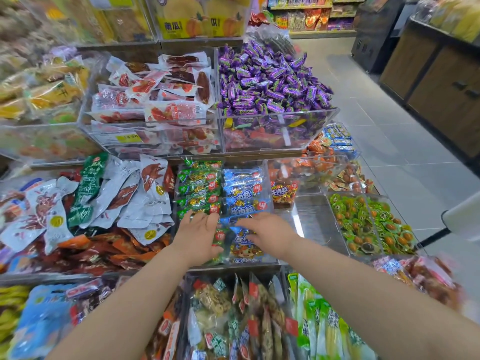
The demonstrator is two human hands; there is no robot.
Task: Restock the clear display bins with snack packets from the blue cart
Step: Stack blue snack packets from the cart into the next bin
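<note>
Judging by the crinkly film, the blue packets [244,201] should be light, soft and slippery, so I'd pinch each by its crimped end seam rather than squeeze the middle. They sit stacked in the right half of the clear bin [270,259], beside the green packets [200,183]. My left hand [197,236] lies flat, fingers straight, on the green row. My right hand [270,233] rests open-fingered on the front blue packets, gripping nothing. Both forearms reach forward, palms down.
</note>
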